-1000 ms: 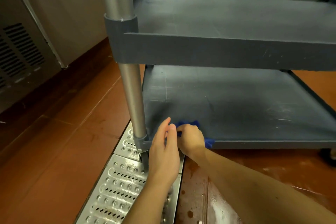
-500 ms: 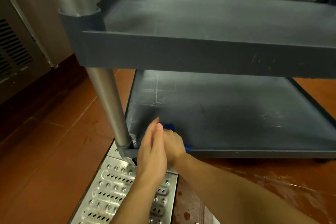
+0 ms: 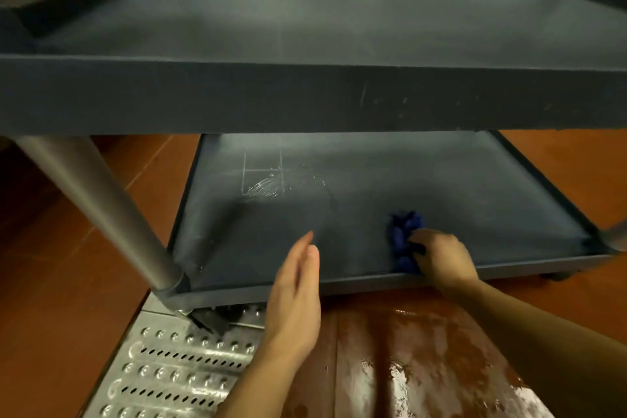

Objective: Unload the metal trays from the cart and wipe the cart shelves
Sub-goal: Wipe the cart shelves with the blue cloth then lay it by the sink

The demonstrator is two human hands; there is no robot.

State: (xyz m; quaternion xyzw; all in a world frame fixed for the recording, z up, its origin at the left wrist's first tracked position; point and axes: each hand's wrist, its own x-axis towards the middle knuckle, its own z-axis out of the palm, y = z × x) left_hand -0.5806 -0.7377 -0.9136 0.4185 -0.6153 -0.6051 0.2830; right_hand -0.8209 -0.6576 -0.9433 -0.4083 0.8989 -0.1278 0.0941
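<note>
Filling most of the view, the grey cart (image 3: 305,95) has pale streaks (image 3: 268,185) on its lower shelf (image 3: 441,187). The left hand (image 3: 295,295) is above the front rim of this shelf, fingers straight, holding nothing. The right hand (image 3: 441,258) grasps a crumpled blue cloth (image 3: 403,231) lying on the shelf near that rim.

The cart's dark grey lower shelf (image 3: 424,180) carries a crumpled blue cloth (image 3: 403,234) near its front rim, right of centre; pale streaks (image 3: 268,185) mark its left half; the upper shelf (image 3: 305,27) shows a scuffed front wall; the reddish tiled floor (image 3: 68,265) is wet just before the cart; a perforated metal grate (image 3: 176,366) lies by the front left corner.
</note>
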